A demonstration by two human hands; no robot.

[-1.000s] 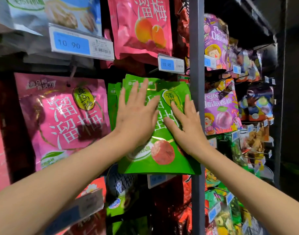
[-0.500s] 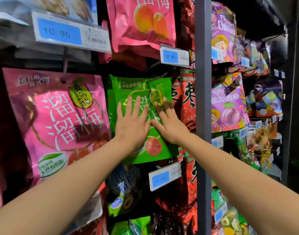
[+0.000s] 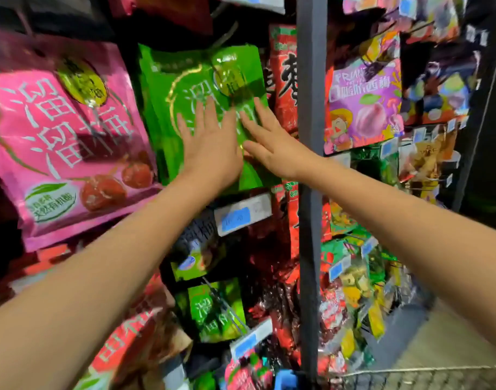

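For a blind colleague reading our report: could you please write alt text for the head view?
A person's left hand and right hand press flat, fingers straight, on a green snack bag hanging in a shop. A bigger pink bag hangs left of it, a red bag and grey post right, a price tag below.

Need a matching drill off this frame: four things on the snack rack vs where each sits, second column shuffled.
Things
1. green pouch
2. pink pouch
3. purple pouch
4. blue price tag

Places
A. right of the grey post
B. pressed flat by the left hand and the right hand
C. far left of the rack
D. just below the green pouch

Pairs: 1-B, 2-C, 3-A, 4-D
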